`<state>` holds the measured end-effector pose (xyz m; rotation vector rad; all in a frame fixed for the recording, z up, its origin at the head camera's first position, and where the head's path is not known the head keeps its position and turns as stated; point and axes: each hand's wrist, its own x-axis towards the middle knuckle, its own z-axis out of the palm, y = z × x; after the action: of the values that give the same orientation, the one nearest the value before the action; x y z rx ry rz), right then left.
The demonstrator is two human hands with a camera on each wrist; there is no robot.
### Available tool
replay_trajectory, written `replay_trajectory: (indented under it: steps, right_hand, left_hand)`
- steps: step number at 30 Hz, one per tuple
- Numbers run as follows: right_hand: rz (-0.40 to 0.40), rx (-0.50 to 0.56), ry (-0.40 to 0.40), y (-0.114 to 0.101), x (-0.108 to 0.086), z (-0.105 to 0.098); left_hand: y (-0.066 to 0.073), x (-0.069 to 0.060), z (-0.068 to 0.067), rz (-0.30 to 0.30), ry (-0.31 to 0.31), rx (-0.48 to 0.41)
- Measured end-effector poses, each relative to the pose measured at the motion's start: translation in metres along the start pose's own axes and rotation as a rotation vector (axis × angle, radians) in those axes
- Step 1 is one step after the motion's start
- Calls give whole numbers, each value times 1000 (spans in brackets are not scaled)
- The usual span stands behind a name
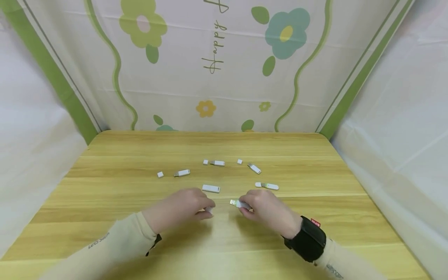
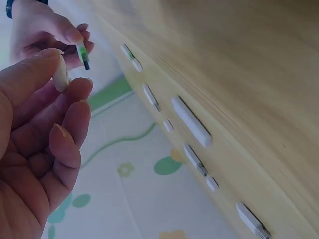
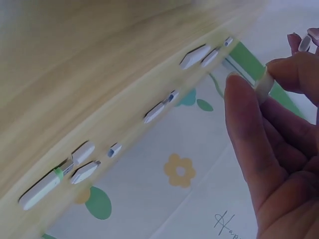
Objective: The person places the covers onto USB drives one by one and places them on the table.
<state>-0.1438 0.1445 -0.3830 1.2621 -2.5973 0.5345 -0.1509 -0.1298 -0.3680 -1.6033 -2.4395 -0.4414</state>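
Note:
My left hand (image 1: 183,204) pinches a small white USB stick cap (image 2: 61,74) between thumb and index finger, just above the table. To its right, my right hand (image 1: 267,208) grips a white USB stick (image 1: 239,203) with a green band. Its bare metal plug points left, towards the cap, and the two are a short gap apart. Fingers cover most of the stick's body in the head view. A capped white USB stick (image 1: 211,188) lies on the table just beyond my left hand.
Farther back on the wooden table (image 1: 140,147) lie uncapped sticks at left (image 1: 182,173), middle (image 1: 218,163) and right (image 1: 254,168), each near a loose white cap (image 1: 160,174). A green-banded stick (image 1: 271,186) lies beyond my right hand, its cap (image 1: 258,184) at the plug's end. A flowered cloth (image 1: 241,89) hangs behind.

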Motion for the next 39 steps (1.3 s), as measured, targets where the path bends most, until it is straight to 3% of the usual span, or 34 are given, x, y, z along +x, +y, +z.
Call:
replay_trajectory:
  steps: [5, 25, 33, 39]
  right_hand:
    - [-18, 20, 10, -5, -5, 2]
    - [-82, -29, 45, -22, -13, -1]
    - [-99, -52, 52, -27, -14, -4]
    - [-103, -62, 57, -28, -15, -5]
  left_hand:
    - [10, 6, 1, 2, 2, 17]
    - [22, 19, 11, -46, 24, 46]
    - [24, 22, 15, -2, 98, 34]
    - [26, 24, 18, 1, 87, 39]
